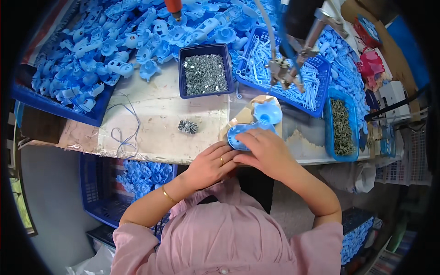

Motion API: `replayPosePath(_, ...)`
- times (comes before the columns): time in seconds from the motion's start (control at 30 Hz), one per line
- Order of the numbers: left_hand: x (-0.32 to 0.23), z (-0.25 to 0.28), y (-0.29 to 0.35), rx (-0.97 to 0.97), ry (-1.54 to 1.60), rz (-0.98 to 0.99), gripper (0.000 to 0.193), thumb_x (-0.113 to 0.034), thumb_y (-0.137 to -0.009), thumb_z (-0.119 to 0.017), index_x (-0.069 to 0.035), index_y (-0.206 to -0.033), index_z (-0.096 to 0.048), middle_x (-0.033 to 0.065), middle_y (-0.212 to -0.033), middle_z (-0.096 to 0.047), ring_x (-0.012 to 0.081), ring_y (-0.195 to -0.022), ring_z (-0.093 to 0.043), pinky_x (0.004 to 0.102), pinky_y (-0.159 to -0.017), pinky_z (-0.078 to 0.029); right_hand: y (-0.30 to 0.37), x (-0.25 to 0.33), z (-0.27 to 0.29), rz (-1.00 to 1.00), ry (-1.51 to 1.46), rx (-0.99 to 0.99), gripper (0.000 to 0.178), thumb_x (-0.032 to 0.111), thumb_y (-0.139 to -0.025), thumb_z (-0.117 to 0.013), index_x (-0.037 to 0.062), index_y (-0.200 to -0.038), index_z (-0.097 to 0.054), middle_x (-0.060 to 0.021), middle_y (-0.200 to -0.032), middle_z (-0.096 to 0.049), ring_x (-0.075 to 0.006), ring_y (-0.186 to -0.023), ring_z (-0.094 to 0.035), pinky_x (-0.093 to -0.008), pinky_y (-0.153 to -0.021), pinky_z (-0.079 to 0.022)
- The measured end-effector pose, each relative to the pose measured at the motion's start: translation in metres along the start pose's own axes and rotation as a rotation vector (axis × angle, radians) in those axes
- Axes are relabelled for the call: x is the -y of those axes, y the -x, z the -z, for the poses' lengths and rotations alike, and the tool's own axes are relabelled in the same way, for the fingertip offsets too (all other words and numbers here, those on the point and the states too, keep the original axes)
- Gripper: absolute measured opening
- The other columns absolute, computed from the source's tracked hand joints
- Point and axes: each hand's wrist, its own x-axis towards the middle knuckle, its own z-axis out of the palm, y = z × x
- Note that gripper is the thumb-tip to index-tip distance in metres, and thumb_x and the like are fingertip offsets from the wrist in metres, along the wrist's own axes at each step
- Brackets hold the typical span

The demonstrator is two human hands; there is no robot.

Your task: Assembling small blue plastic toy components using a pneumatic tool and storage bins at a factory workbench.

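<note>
A light blue moulded plastic shell (pixel 233 137) with a rounded, flower-like end (pixel 268 112) lies on a brown fixture (pixel 250 101) near the table's front edge. My right hand (pixel 266 153) grips the shell's near end, fingers over its inside and thumb at the near rim. Beside it, my left hand (pixel 211 166) lies flat with fingers stretched along the table edge, their tips close to the shell and the right thumb. Whether the left fingertips touch the shell is hidden. A small heap of metal pieces (pixel 188 127) sits left of the fixture.
A dark blue bin (pixel 207 94) of small metal parts stands beyond the hands. Right of it are a blue basket (pixel 316 109) of plastic rods and a blue tray (pixel 352 158) of screws. A metal tool arm (pixel 293 68) and an orange-red tool (pixel 174 7) hang above. Blue parts (pixel 105 46) pile up.
</note>
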Motion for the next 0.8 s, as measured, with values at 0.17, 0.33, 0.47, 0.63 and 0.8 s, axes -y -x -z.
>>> replayPosePath(0.17,-0.004,0.000,-0.001,-0.028,0.014,0.040,0.033,-0.010,-0.077,-0.067,-0.005,-0.109,-0.067,0.0066,-0.117,-0.067,0.0258,-0.110,-0.063,0.0419,-0.104,-0.047,0.021,-0.017,0.013,0.010,0.057,0.143,0.043,0.015,-0.082,-0.071,0.0131,-0.124,-0.063,-0.0046,-0.103,-0.063,-0.0277,-0.099,-0.060,-0.0408,-0.084,-0.050)
replayPosePath(0.33,-0.003,-0.001,-0.003,-0.034,0.003,0.044,0.034,-0.009,-0.077,-0.066,-0.006,-0.111,-0.067,0.0053,-0.117,-0.067,0.0245,-0.108,-0.063,0.0412,-0.103,-0.048,0.032,-0.026,0.005,0.102,0.173,0.198,0.045,0.005,-0.082,-0.062,0.0136,-0.125,-0.065,-0.0027,-0.099,-0.062,-0.0228,-0.094,-0.059,-0.0365,-0.080,-0.051)
replayPosePath(0.47,-0.004,-0.003,-0.002,-0.026,-0.003,0.049,0.033,-0.009,-0.077,-0.066,-0.006,-0.110,-0.067,0.0053,-0.116,-0.067,0.0244,-0.107,-0.063,0.0411,-0.102,-0.048,0.024,-0.021,0.007,0.112,0.196,0.197,0.041,0.005,-0.081,-0.060,0.0118,-0.121,-0.067,-0.0023,-0.095,-0.061,-0.0222,-0.092,-0.058,-0.0348,-0.078,-0.051)
replayPosePath(0.63,-0.006,-0.003,-0.004,-0.040,-0.003,0.051,0.031,-0.009,-0.078,-0.066,-0.006,-0.108,-0.067,0.0052,-0.115,-0.068,0.0239,-0.106,-0.064,0.0411,-0.102,-0.048,0.021,-0.023,0.006,0.120,0.217,0.193,0.040,0.006,-0.081,-0.060,0.0112,-0.119,-0.068,-0.0023,-0.094,-0.060,-0.0226,-0.092,-0.057,-0.0348,-0.079,-0.051)
replayPosePath(0.8,-0.005,-0.004,-0.004,-0.044,0.005,0.066,0.029,-0.009,-0.078,-0.067,-0.006,-0.107,-0.067,0.0056,-0.115,-0.068,0.0244,-0.105,-0.064,0.0412,-0.101,-0.049,0.021,-0.033,0.009,0.189,0.129,0.234,0.037,0.007,-0.081,-0.060,0.0099,-0.117,-0.069,-0.0040,-0.093,-0.059,-0.0240,-0.093,-0.057,-0.0354,-0.081,-0.050)
